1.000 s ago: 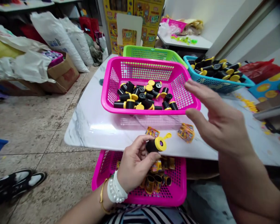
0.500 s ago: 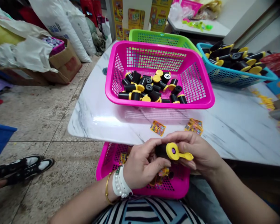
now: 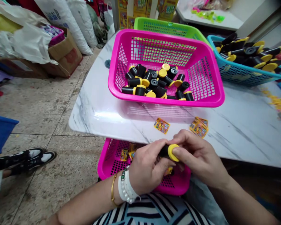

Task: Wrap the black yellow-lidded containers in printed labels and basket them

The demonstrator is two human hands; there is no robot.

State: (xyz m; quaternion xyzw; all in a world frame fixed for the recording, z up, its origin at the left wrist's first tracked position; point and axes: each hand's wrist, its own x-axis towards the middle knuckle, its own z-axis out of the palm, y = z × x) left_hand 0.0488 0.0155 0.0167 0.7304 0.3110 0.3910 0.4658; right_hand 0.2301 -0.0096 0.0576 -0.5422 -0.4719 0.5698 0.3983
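Note:
A small black tube with a yellow cap (image 3: 170, 151) is gripped between both hands just past the table's near edge. My left hand (image 3: 146, 167) wraps its black body from the left. Fingers of my right hand (image 3: 198, 156) press on the yellow cap, which now lies shut against the tube's end. Under the hands, on my lap, a pink basket (image 3: 107, 162) holds a few small printed yellow pieces. On the marble table (image 3: 98, 112) a larger pink basket (image 3: 210, 97) holds several more black and yellow tubes (image 3: 154, 82).
Yellow printed stickers (image 3: 162, 125) and a small stack of them (image 3: 198, 127) lie on the table near my hands. A blue basket (image 3: 245, 75) with several tubes stands at the right, a green basket (image 3: 168, 27) behind. Someone's shoes (image 3: 25, 159) rest on the floor at the left, by bags and boxes.
My right hand came down from above the table to the tube. The yellow flip cap, open before, has been pressed shut. The view tilted slightly downward.

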